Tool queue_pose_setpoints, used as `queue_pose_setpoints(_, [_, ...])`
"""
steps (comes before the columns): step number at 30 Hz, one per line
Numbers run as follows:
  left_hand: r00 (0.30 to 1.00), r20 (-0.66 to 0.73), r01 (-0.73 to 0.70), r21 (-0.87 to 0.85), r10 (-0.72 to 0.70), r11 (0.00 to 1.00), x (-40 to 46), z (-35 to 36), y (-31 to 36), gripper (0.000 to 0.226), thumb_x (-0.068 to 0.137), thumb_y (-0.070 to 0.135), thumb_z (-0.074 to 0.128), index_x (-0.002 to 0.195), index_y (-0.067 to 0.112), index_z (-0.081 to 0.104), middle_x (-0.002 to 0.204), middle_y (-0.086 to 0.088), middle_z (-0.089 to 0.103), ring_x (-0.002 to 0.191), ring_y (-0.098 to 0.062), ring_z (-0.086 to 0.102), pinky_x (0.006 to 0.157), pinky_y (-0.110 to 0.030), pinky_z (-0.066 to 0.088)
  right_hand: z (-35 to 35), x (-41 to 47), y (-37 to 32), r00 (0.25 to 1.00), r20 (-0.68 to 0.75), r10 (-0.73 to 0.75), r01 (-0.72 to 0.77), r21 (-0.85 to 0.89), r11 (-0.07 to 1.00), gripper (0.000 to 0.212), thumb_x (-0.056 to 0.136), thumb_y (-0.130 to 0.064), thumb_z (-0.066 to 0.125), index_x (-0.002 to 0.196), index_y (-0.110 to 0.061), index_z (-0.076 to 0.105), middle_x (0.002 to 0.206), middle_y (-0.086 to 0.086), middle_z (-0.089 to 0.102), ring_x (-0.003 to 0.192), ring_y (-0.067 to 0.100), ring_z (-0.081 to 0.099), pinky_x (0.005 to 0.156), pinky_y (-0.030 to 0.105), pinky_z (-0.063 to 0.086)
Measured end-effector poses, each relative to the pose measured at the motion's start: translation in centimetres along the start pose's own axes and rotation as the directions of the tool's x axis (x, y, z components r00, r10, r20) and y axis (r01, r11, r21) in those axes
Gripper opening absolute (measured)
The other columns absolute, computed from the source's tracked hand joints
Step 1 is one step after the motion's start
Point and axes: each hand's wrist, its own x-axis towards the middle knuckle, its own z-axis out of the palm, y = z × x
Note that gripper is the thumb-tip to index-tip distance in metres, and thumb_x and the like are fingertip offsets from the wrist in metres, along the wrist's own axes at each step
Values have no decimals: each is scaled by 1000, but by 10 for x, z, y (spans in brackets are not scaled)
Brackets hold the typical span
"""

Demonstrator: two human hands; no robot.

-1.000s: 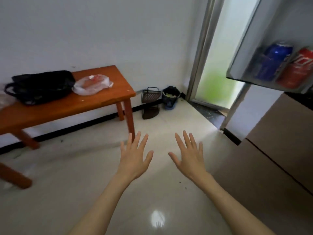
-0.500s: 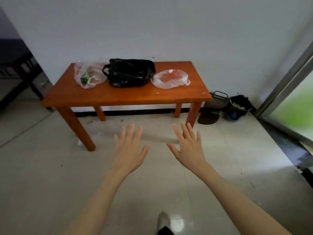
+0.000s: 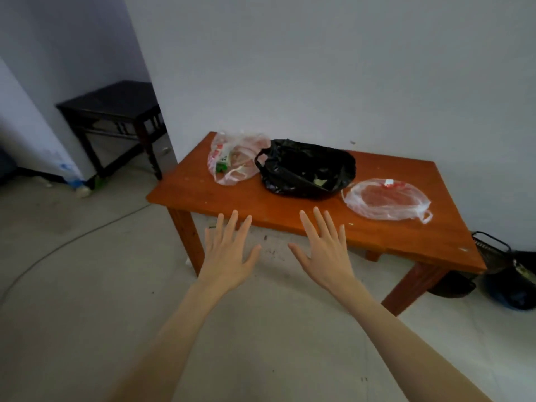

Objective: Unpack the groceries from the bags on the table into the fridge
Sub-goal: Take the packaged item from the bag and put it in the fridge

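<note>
Both hands are being held out flat in front of the orange wooden table [image 3: 203, 187], nothing gripped in either. The left hand [image 3: 229, 253] and right hand [image 3: 324, 253] are being kept with fingers spread wide, palms down, fingertips just over the table's near edge. Three bags are being left sitting on the table: a black bag [image 3: 304, 169] in the middle, a clear bag with red print [image 3: 235, 159] touching its left side, another clear bag [image 3: 385, 200] just to its right. A dark side table [image 3: 113, 111] is being kept well behind the table's left end.
</note>
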Motion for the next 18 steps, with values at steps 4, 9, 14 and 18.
queue_pose_setpoints(4, [997, 19, 79, 15, -79, 997, 46, 3, -19, 64, 95, 51, 32, 149, 30, 5, 158, -2, -6, 144, -25, -13, 113, -46, -6, 8, 55, 2, 1000, 16, -27, 26, 33, 999, 71, 93, -58, 32, 149, -29, 1, 158, 4, -4, 145, 23, -8, 115, 46, -3])
queue_pose_setpoints(9, [978, 128, 171, -36, -165, 985, 89, 22, -34, 63, 95, 50, 30, 149, 29, 3, 158, -1, -8, 144, -26, -12, 114, -47, -4, 35, 114, 7, 997, 75, -28, 24, 55, 998, 71, 92, -59, 32, 149, -30, -1, 158, 3, -5, 145, 22, -10, 114, 44, -5])
queue_pose_setpoints(14, [971, 152, 198, -80, -184, 977, 144, 34, -71, 62, 96, 50, 30, 148, 30, 4, 158, 0, -7, 144, -23, -14, 114, -45, -6, 58, 174, -3, 992, 120, -32, 21, 88, 996, 71, 93, -55, 34, 149, -27, 0, 158, 3, -5, 145, 21, -10, 114, 41, -5])
queue_pose_setpoints(18, [962, 178, 225, -79, -208, 971, 205, 44, -118, 61, 97, 47, 29, 149, 29, 4, 158, -1, -6, 144, -24, -13, 115, -45, -5, 84, 239, -19, 992, 122, -42, 26, 130, 991, 68, 95, -52, 34, 149, -24, 5, 158, 5, -2, 145, 21, -10, 115, 37, -6])
